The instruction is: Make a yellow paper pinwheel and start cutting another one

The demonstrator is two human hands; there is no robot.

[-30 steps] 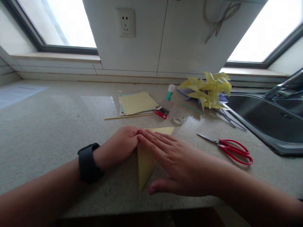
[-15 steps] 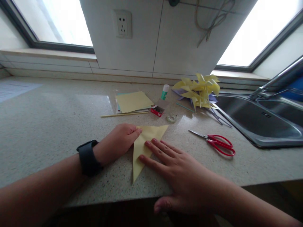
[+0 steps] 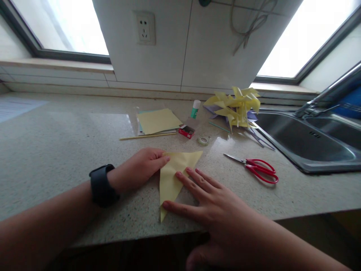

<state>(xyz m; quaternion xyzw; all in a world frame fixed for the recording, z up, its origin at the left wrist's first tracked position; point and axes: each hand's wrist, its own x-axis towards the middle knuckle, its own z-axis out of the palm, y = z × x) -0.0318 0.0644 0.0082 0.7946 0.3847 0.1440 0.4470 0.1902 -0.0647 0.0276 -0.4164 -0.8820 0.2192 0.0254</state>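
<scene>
A sheet of yellow paper (image 3: 172,175), folded into a triangle, lies on the countertop near its front edge. Its upper left corner is pinched between the thumb and fingers of my left hand (image 3: 143,165). My right hand (image 3: 210,201) lies over the fold on the right side, fingers spread, with the fingertips pressing on the paper. One fingertip rests close to the paper's lower point. To the right are red-handled scissors (image 3: 261,169), blades pointing left, untouched.
Behind the paper are a stack of coloured sheets (image 3: 159,120), a thin stick (image 3: 146,136), a small red box (image 3: 186,131), a tape roll (image 3: 203,140) and a glue stick (image 3: 195,109). Yellow paper pinwheels (image 3: 238,107) stand beside the steel sink (image 3: 293,139).
The fingers of my right hand have spread wider, one sliding down toward the paper's lower point and the others toward the right edge. My left hand keeps its pinch on the corner.
</scene>
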